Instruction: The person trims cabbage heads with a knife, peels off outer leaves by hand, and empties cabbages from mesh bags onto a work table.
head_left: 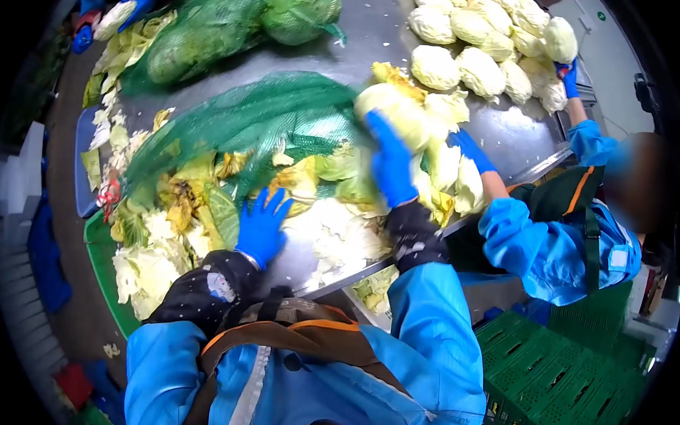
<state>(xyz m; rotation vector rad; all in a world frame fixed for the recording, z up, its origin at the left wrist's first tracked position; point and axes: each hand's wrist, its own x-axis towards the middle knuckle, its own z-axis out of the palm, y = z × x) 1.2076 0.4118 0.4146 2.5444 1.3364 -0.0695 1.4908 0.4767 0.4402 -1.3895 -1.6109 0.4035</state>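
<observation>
My left hand (pixel 263 226), in a blue glove, lies with fingers spread over loose cabbage leaves at the near edge of the metal table. Beyond its fingertips is a green mesh sack (pixel 242 123), lying slack across the trimmings. My right hand (pixel 392 160), also gloved in blue, is slightly blurred, its fingers stretched out against the left side of a pale cabbage (pixel 396 115). Whether it presses on the cabbage I cannot tell. Yellowed and browned outer leaves (pixel 191 200) lie between the sack and my left side.
Trimmed cabbages (pixel 480 71) are piled at the back right. A filled mesh sack (pixel 234 29) lies at the back. A co-worker's gloved hand (pixel 473 151) is close to my right hand; another person's hand (pixel 141 7) holds a cabbage far left. Green crates (pixel 552 370) stand lower right.
</observation>
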